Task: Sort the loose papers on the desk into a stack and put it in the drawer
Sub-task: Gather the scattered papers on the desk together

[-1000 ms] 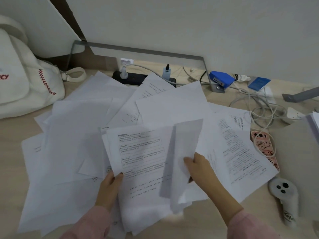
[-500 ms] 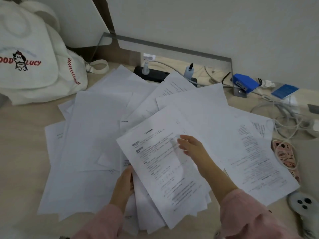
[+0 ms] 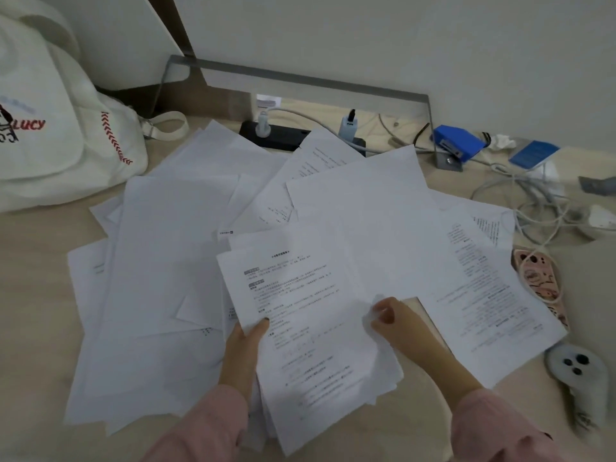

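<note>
— Loose white printed papers fan across the pale wooden surface, left of the gathered stack?
— Yes. Left hand fingers pinch its left edge; right hand fingers pinch a sheet corner; the rightmost sheets lie nearest it.

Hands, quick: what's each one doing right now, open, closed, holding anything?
Left hand: grips the left edge of the printed stack, thumb on top.
Right hand: fingers curled, pinching a sheet corner; blurred, so which sheet is unclear.
</note>
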The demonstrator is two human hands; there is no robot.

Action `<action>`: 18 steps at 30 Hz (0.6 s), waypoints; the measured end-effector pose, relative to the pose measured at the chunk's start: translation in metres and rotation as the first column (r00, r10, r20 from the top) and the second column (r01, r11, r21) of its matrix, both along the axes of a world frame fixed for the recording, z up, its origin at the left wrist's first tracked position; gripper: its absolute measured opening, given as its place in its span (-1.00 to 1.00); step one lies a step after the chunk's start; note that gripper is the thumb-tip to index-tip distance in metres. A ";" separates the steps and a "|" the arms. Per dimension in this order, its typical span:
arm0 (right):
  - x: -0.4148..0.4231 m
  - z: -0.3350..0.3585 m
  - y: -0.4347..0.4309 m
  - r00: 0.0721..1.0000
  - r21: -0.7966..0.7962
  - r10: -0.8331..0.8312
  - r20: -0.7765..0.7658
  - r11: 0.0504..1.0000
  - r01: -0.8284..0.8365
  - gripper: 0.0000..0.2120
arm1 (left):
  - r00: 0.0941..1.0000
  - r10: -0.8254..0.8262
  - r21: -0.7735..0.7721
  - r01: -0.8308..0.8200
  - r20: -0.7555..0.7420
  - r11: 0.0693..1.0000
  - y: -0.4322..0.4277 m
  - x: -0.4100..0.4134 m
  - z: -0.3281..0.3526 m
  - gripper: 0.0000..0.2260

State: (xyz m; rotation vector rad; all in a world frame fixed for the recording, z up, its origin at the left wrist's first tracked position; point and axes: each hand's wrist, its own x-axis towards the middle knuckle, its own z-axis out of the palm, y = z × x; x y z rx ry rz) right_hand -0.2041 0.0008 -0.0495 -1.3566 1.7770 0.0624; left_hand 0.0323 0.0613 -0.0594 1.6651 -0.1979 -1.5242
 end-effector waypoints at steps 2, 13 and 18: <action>-0.003 0.004 0.013 0.992 0.046 -0.029 0.121 0.999 0.024 -0.86 | 1.000 -0.011 0.003 0.011 0.026 1.000 -0.002 -0.003 -0.003 -0.69; -0.135 -0.008 0.047 0.628 -0.271 -0.772 -0.099 0.628 0.730 -0.49 | 0.980 -0.182 -0.026 0.184 0.079 0.983 -0.012 -0.025 -0.004 -0.70; -0.158 -0.021 0.063 0.398 -0.068 -0.907 0.138 0.392 0.917 -0.39 | 0.974 -0.210 -0.013 0.212 0.090 0.977 -0.017 -0.039 -0.004 -0.71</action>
